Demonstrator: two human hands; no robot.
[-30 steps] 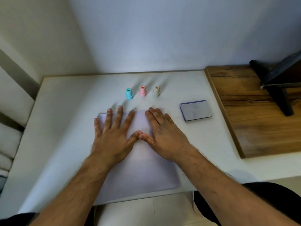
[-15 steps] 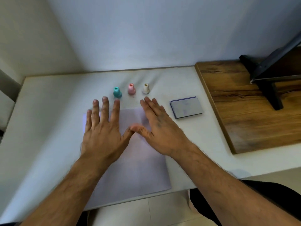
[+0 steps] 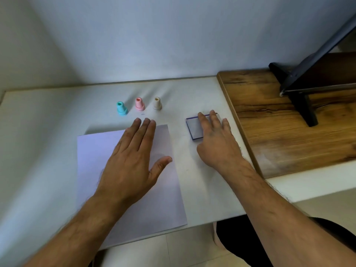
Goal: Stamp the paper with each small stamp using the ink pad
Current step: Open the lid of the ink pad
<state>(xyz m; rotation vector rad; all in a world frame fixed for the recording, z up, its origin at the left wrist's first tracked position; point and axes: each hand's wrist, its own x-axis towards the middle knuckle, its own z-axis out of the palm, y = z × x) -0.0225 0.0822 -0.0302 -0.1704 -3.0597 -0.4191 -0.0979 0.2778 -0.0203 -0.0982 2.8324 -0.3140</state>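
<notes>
A white sheet of paper (image 3: pixel 92 162) lies on the white table (image 3: pixel 38 141). My left hand (image 3: pixel 133 160) is spread over the paper, fingers together and thumb out, holding nothing. Beyond the paper stand three small stamps in a row: a teal stamp (image 3: pixel 121 108), a pink stamp (image 3: pixel 139 104) and a cream stamp (image 3: pixel 157 103). To the right lies the closed ink pad (image 3: pixel 193 128), a flat case with a blue edge. My right hand (image 3: pixel 215 139) reaches over it, fingers spread across its right half; whether it grips the case I cannot tell.
A raised wooden board (image 3: pixel 289 122) borders the table on the right, with a black stand (image 3: pixel 304 87) on it. Walls close off the back and left. The table's near edge runs just under the paper's bottom.
My right hand left the paper and moved right onto the ink pad. My left hand slid slightly right along the paper. The view shifted left.
</notes>
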